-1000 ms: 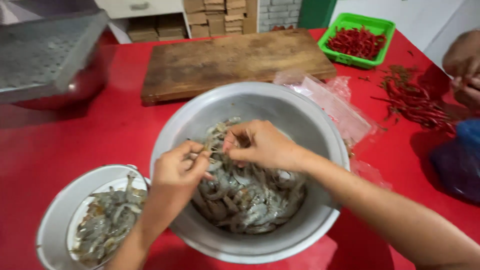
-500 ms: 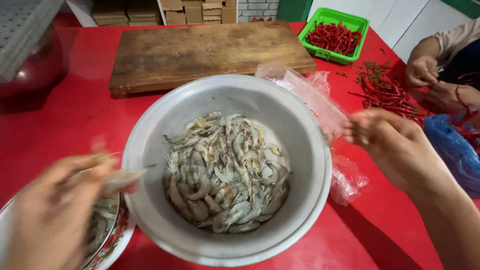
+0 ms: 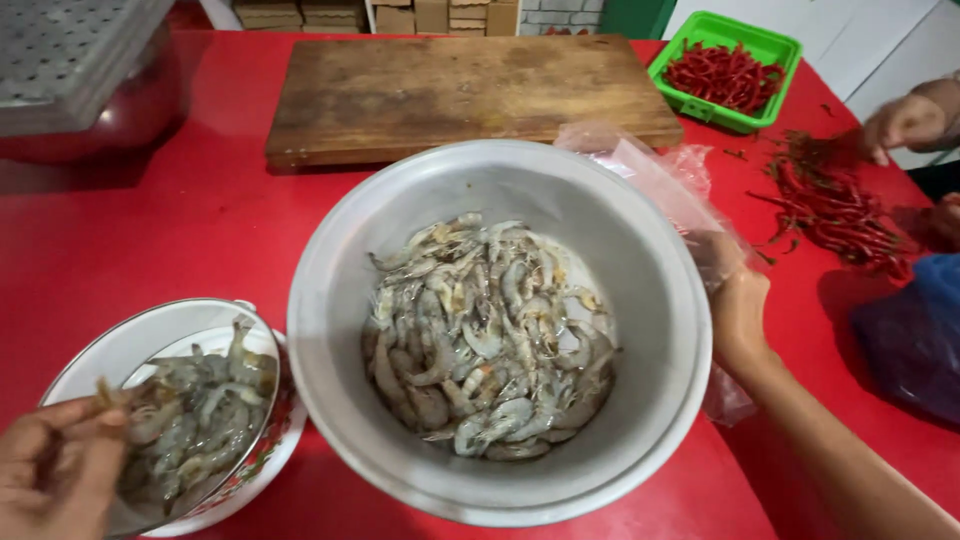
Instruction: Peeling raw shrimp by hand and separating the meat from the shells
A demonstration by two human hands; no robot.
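Observation:
A large metal bowl (image 3: 330,300) holds a heap of raw grey shrimp (image 3: 485,335) at the middle of the red table. My left hand (image 3: 55,465) hovers at the bottom left over a smaller bowl (image 3: 120,345) of shrimp, fingers pinched on a small shrimp. My right hand (image 3: 738,305) is just right of the big bowl's rim, its fingertips reaching into a crumpled clear plastic bag (image 3: 655,175). The plastic veils those fingers.
A worn wooden cutting board (image 3: 470,90) lies behind the bowl. A green basket (image 3: 725,70) of red chilies stands far right, and loose chilies (image 3: 835,205) lie under another person's hand (image 3: 905,120). A perforated metal tray (image 3: 70,55) sits far left, a blue bag (image 3: 915,340) at right.
Both hands left the big bowl. The left one carried a shrimp down-left over the small bowl; the right one swung out to the plastic bag.

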